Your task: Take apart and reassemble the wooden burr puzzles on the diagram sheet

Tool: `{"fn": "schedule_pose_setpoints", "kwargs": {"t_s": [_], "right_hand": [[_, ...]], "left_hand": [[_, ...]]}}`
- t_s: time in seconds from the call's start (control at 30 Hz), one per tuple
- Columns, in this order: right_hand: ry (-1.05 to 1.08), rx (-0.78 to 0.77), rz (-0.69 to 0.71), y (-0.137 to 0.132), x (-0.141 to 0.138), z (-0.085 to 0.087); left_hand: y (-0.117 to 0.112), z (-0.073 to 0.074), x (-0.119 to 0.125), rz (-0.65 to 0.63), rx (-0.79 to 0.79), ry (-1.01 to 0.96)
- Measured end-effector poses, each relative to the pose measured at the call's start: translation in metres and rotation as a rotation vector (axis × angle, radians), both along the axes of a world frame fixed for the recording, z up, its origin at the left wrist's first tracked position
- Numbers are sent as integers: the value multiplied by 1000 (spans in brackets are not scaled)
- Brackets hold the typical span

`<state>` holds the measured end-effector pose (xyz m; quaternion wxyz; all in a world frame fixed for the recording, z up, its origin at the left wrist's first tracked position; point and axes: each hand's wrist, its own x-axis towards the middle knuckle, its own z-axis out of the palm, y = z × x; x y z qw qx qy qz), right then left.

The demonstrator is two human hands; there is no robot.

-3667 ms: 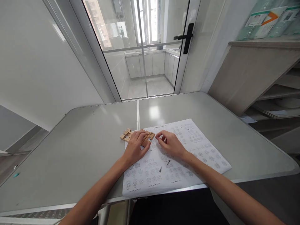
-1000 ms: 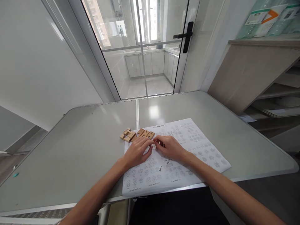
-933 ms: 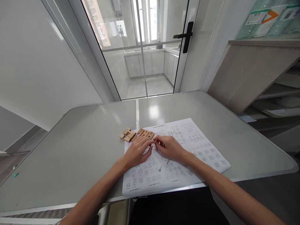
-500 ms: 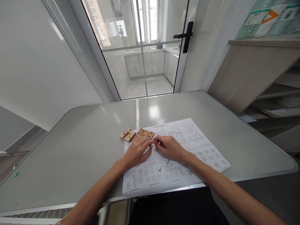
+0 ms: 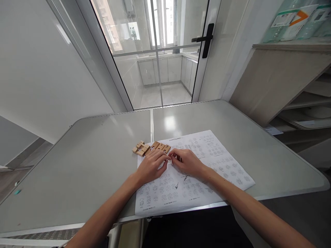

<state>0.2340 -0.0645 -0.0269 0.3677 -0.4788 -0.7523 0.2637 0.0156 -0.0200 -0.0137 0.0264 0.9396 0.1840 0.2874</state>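
Note:
Over the printed paper sheet (image 5: 170, 199), my two hands meet fingertip to fingertip. My left hand (image 5: 153, 165) has its fingers curved, with thumb and index finger drawn close together. Opposite it, my right hand (image 5: 187, 161) is closed in a pinch. Whatever lies between the fingertips is hidden or too small to name. Just beyond the left fingers lie flat wooden puzzle pieces (image 5: 160, 147) with dark marks and round notches, partly covered by that hand. To their left, several small wooden blocks (image 5: 141, 148) are grouped at the sheet's upper-left corner.
The grey table (image 5: 103, 165) reaches to a glazed door with a black handle (image 5: 207, 40). On the right stands a wooden shelf unit (image 5: 279, 79) with wrapped bottles (image 5: 294, 24) on top. A small teal object (image 5: 17, 192) lies near the left table edge.
My left thumb has moved slightly closer to its index finger. Both hands otherwise stay in place, and the wooden pieces have not moved.

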Motion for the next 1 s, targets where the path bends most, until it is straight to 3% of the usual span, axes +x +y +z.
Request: {"fn": "schedule_pose_setpoints", "kwargs": {"t_s": [0.1,0.27,0.43,0.7,1.0], "right_hand": [[-6,2,-4,0,0,1],[-29,-19,-12,-1,0,4],[-37,-31,-18,-1,0,5],[-37,-21,-17,0,0,4],[-47,-2,-23,1,1,2]], "left_hand": [[3,1,-2,116,1,-62],[12,3,-9,414,0,-180],[22,3,-14,615,-34,-175],[34,-11,-22,697,-87,20],[46,-21,-31,730,-225,-12]]}}
